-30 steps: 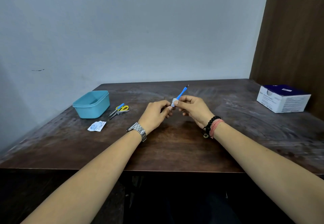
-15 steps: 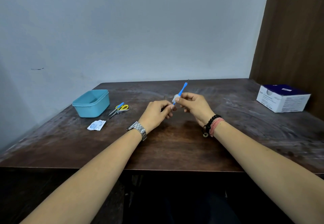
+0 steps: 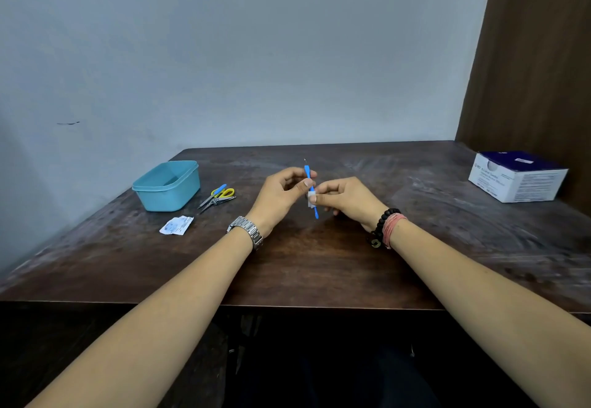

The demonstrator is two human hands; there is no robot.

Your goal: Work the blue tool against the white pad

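The thin metal tip of the blue tool point(image 3: 310, 188) is pointing up near the left hand point(image 3: 279, 198), so a slip could prick a finger. The left hand is pinching its upper shaft while the right hand point(image 3: 347, 200) is pinching a white pad point(image 3: 311, 199) around its middle, both held just above the table point(image 3: 307, 267).

A dark wooden surface point(image 3: 319, 267), scuffed and worn, stood against a plain pale grey wall point(image 3: 256, 56). To the right of the surface rose a brown wooden panel point(image 3: 537, 56).
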